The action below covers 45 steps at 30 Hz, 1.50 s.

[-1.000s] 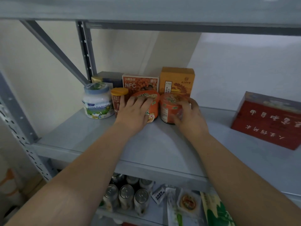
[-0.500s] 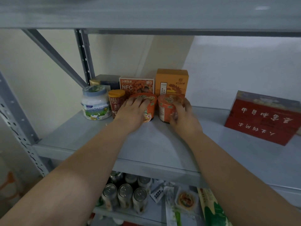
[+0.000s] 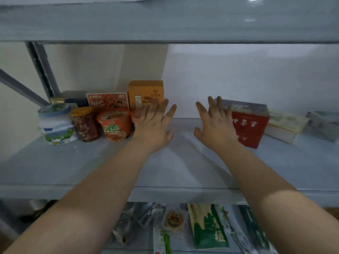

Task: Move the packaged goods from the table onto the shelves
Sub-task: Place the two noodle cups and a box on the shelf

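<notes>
Two orange noodle cups stand on the grey shelf (image 3: 73, 167): one cup (image 3: 114, 123) in plain sight, the second cup (image 3: 136, 116) mostly hidden behind my left hand (image 3: 156, 125). My left hand hovers over the shelf with fingers spread and holds nothing. My right hand (image 3: 214, 125) is also spread and empty, in front of the left end of a red box (image 3: 249, 127). Whether it touches the box I cannot tell.
Behind the cups stand an NFC carton (image 3: 107, 101) and an orange box (image 3: 145, 93). A white tub (image 3: 56, 125) and a red can (image 3: 85, 123) sit left. Flat packs (image 3: 286, 125) lie far right. The lower shelf holds cans and snack packets (image 3: 207, 226).
Both hands have let go of the two noodle cups and moved right, fingers spread. The cups stay on the shelf. The view has shifted right.
</notes>
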Tool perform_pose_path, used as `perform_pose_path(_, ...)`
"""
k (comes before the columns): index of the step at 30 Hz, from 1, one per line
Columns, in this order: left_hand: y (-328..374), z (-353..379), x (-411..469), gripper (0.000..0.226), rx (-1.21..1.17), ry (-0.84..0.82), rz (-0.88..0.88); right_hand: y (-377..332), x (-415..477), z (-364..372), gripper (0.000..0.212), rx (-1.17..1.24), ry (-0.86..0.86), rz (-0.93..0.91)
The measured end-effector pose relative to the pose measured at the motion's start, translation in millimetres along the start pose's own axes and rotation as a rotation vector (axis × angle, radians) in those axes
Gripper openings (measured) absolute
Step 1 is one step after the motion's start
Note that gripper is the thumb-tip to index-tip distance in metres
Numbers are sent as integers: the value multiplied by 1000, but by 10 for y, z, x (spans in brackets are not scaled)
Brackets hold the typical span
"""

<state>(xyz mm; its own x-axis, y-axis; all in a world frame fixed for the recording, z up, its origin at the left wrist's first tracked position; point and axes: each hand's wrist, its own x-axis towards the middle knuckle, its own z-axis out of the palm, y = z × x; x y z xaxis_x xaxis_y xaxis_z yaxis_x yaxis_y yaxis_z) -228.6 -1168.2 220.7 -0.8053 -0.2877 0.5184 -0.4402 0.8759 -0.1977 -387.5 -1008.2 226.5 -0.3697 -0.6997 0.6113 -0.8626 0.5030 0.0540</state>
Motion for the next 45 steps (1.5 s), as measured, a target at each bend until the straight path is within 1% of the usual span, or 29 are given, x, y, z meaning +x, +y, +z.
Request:
perform_pose_path(2, 296, 22, 117, 83, -37, -33, 12, 319, -72, -62, 82, -91, -45, 99)
perform_pose_path(5, 651, 82, 235, 81, -66, -36, 22, 712, -158, -57, 86, -158, -133, 249)
perform_pose_path(7, 806, 107, 282, 80, -59, -67, 4, 876, -196, -20, 85, -148, -132, 270)
perform_pose_path(11, 898, 228, 212, 78, -54, -84, -72, 995, -134, 94, 84, -99, -86, 194)
perform_pose_path(14, 859, 319, 72, 77, -85, -100, -183, 953, 12, 186, 87, -45, -58, 95)
perform_pose_path(17, 818, 341, 13, 77, -118, -78, -256, 778, 204, 306, 84, 6, -99, 40)
perform_pose_path(21, 775, 345, -6, 78, -106, -21, -284, 544, 513, 468, 80, 69, -180, 5)
perform_pose_path(23, 770, 348, 2, 77, -116, 3, -297, 469, 637, 564, 79, 83, -166, -8)
perform_pose_path(26, 769, 377, 15, 74, -123, 61, -274, 382, 770, 695, 79, 90, -128, -27)
perform_pose_path(28, 760, 400, 20, 74, -121, 57, -278, 332, 832, 761, 79, 88, -115, -38)
perform_pose_path(33, 757, 421, 41, 78, -114, 10, -299, 253, 900, 853, 71, 92, -77, -40)
perform_pose_path(35, 756, 429, 44, 78, -115, -10, -303, 245, 906, 865, 72, 83, -70, -44)
perform_pose_path(45, 799, 391, 44, 77, -150, -49, -318, 356, 959, 770, 73, 103, -170, -176)
